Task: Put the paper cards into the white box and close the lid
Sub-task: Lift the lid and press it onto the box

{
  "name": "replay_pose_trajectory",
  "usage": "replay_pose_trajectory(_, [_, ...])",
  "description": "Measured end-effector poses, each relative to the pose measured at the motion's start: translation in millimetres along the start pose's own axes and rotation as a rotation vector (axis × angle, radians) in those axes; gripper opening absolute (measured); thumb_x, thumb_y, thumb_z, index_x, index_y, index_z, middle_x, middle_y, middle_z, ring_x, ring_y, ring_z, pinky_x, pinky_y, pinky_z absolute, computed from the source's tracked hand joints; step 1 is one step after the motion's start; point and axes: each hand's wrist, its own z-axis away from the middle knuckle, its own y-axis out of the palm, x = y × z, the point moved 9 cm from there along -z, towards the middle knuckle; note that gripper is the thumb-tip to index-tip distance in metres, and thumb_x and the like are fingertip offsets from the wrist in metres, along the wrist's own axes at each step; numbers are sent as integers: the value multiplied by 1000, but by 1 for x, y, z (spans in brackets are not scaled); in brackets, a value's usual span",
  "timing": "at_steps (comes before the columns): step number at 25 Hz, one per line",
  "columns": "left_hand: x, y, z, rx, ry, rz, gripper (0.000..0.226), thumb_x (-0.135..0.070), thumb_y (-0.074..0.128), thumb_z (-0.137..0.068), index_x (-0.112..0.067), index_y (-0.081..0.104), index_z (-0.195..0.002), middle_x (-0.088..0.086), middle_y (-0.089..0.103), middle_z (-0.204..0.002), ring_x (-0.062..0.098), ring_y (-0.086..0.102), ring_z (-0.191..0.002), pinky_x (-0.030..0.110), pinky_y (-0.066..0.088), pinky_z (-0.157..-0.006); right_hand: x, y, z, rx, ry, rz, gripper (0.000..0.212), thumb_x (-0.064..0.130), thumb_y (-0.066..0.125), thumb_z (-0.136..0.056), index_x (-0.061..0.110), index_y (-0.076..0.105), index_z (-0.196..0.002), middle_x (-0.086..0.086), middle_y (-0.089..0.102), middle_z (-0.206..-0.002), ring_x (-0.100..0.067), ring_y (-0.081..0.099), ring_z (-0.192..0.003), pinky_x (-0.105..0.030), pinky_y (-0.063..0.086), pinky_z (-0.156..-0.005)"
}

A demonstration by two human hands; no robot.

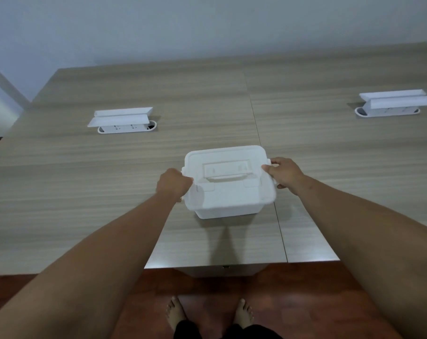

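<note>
Both hands are on the white box (228, 184), which sits between them on the wooden table (109, 182) with its lid (226, 177) on top and the flat handle (226, 171) folded down. The left hand (174, 184) curls its fingers around the lid's left edge, and the right hand (284, 174) grips the right edge at the side latch, thumb on top. Well beyond either hand, two white socket units (124, 119) stand open in the tabletop; no paper cards are in sight.

Dim, flat light; soft shadow below white box (228, 182), wide-angle edge warp, slight blur
</note>
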Motion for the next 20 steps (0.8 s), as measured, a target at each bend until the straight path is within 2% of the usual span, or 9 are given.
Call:
replay_pose_trajectory(2, [11, 4, -1, 23, -88, 64, 20, -28, 66, -77, -9, 66, -81, 12, 74, -90, 32, 74, -75, 39, 63, -62, -3, 6, -1, 19, 29, -96, 39, 32, 62, -89, 19, 59, -126, -4, 65, -110, -28, 66, -100, -39, 57, -70])
replay_pose_trajectory(7, [5, 3, -10, -19, -110, 64, 26, -32, 61, -85, -7, 67, -91, 13, 68, -94, 33, 64, -78, 42, 60, -77, -26, 23, -5, 67, 212, -336, 37, 37, 63, -90, 10, 64, -115, -9, 66, -104, -29, 63, -90, -43, 56, -78])
replay_pose_trajectory(9, [-2, 4, -15, -5, -107, 73, 30, -32, 56, -89, -7, 67, -101, 11, 63, -94, 33, 60, -83, 42, 58, -82, -30, 25, -11, 91, 230, -346, 42, 41, 65, -87, 12, 64, -116, -9, 66, -108, -29, 63, -96, -45, 56, -83])
replay_pose_trajectory(11, [4, 13, -21, 71, -188, 230, 29, -30, 56, -90, -8, 63, -109, 11, 64, -96, 33, 63, -87, 48, 57, -87, -28, 22, -14, 103, 239, -304, 46, 47, 65, -84, 14, 62, -117, -8, 64, -113, -31, 61, -106, -50, 54, -89])
replay_pose_trajectory(13, [12, 21, -19, 141, -293, 367, 26, -28, 56, -92, -8, 60, -108, 9, 63, -92, 28, 62, -80, 48, 57, -86, -28, 24, -17, 128, 272, -295, 47, 49, 63, -85, 11, 62, -113, -8, 64, -108, -31, 63, -102, -53, 54, -90])
replay_pose_trajectory(15, [15, 21, -23, 145, -324, 394, 25, -28, 60, -92, -10, 59, -109, 9, 59, -96, 26, 58, -81, 45, 58, -81, -28, 28, -17, 168, 295, -314, 42, 45, 59, -90, 7, 63, -107, -9, 65, -99, -30, 64, -89, -53, 54, -89])
replay_pose_trajectory(18, [11, 17, -29, 107, -312, 434, 27, -21, 67, -88, -4, 60, -109, 12, 62, -96, 27, 61, -77, 40, 58, -67, -26, 27, -19, 175, 289, -361, 40, 40, 60, -91, 5, 63, -109, -9, 65, -95, -28, 64, -82, -45, 58, -79])
replay_pose_trajectory(20, [8, 11, -31, 13, -276, 356, 25, -18, 70, -83, 0, 62, -99, 15, 66, -96, 31, 65, -78, 39, 59, -68, -19, 21, -24, 79, 246, -313, 41, 33, 64, -89, 0, 61, -114, -10, 64, -99, -27, 64, -81, -38, 55, -73])
